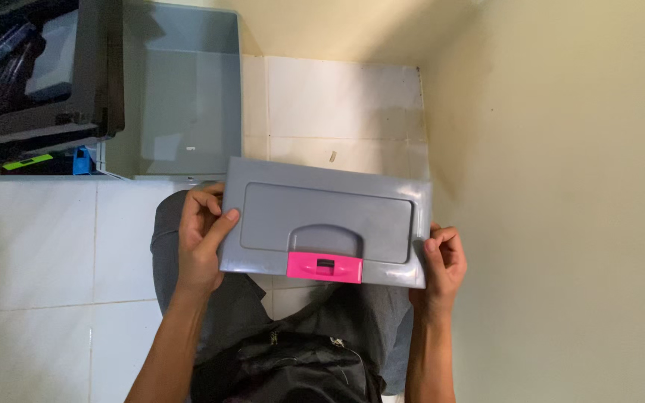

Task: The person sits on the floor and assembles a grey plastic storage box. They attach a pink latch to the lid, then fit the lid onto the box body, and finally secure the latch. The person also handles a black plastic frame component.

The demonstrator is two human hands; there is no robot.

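Both hands' grip: left hand point(201, 242), right hand point(443, 261) clasping ends | grey plastic lid point(322, 216), pink latch point(324, 267)

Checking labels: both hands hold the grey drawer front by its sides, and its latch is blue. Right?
Not quite. The head view shows the latch is pink, not blue. The left hand and right hand do hold the grey drawer front by its sides.

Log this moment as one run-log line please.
left hand: grips grey lid's left edge | right hand: grips right edge | pink latch: faces person | grey bin: behind
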